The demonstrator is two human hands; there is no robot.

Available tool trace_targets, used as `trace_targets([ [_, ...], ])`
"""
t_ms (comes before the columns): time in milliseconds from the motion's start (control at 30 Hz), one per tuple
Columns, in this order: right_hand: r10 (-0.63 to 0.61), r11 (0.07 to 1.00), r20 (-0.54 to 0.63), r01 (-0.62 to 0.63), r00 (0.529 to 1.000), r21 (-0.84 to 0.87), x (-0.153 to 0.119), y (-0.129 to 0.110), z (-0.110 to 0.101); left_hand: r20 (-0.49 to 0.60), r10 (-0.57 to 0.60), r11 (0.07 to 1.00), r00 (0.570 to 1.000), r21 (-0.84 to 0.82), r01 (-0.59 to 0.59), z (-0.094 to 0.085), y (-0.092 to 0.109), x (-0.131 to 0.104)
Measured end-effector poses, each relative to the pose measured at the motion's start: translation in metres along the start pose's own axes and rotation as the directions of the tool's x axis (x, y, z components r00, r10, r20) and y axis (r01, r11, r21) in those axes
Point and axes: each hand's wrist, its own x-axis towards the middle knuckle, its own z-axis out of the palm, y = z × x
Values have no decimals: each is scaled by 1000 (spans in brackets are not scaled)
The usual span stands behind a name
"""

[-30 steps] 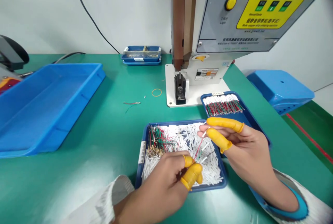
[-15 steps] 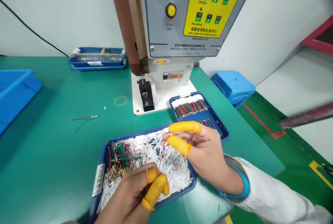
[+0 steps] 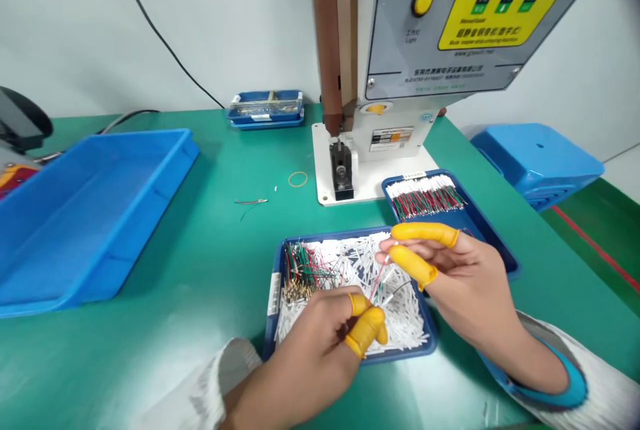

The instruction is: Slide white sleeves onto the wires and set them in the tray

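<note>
My left hand (image 3: 330, 343), with yellow finger cots, pinches the lower ends of thin red, green and black wires (image 3: 379, 281) above a blue tray (image 3: 350, 358). My right hand (image 3: 450, 270), also in yellow cots, has its thumb and index finger near each other at the red wire's upper end, around a small white piece (image 3: 388, 258). The tray below holds many loose white tubes (image 3: 405, 317) and, at its left, a bundle of red, green and black wires (image 3: 305, 263) with brass-coloured ends.
A crimping machine (image 3: 425, 70) stands behind the trays. A second blue tray (image 3: 487, 243) holds rows of white-sleeved wires. At left is a large blue bin (image 3: 95, 210); a rubber band (image 3: 298, 179) and a loose wire (image 3: 251, 201) lie on the green table (image 3: 210, 270).
The view has turned to the left, so the trays and machine appear farther right and more of the blue bin shows. Both hands stay over the tray in nearly the same pose.
</note>
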Motion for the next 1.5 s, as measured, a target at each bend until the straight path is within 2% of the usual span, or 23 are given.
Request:
trace_targets([
  [167, 55, 994, 124, -43, 991, -100, -1, -1, 0, -32, 17, 1000, 999, 10, -17, 0, 1, -1],
  [333, 64, 986, 226, -26, 972, -166, -1, 0, -4, -83, 33, 998, 996, -55, -37, 1, -2, -2],
  [500, 150, 981, 377, -89, 914, -175, -4, 4, -8, -93, 71, 993, 993, -85, -79, 1, -7, -2],
  [667, 256, 965, 375, -210, 891, -159, -5, 11, -8, -74, 109, 971, 991, -203, -122, 3, -21, -7],
  [800, 321, 946, 432, -309, 843, -98, -6, 11, -4, -112, 200, 977, 973, -56, -208, 1, -24, -8],
  [933, 306, 947, 412, -317, 858, -43, -7, 8, -4, -208, 268, 963, 941, 27, -268, -5, -14, -5],
  [1067, 318, 947, 414, -306, 853, -97, -7, 9, -6, -127, 339, 933, 932, 172, -316, -11, -12, -6],
  [1233, 291, 955, 426, -290, 856, -69, -9, 10, -2, -95, 422, 804, 902, 500, -323, -9, -17, -9],
  [1333, 234, 968, 434, -249, 870, -24, -9, 9, 0, -76, 458, 764, 886, 543, -348, -7, -16, -8],
  [1433, 274, 954, 454, -298, 848, -19, -10, 10, -1, -123, 501, 741, 857, 572, -351, -7, -16, -6],
  [1500, 307, 943, 444, -332, 842, -24, -11, 12, -2, -123, 502, 726, 856, 598, -340, -7, -19, -5],
])
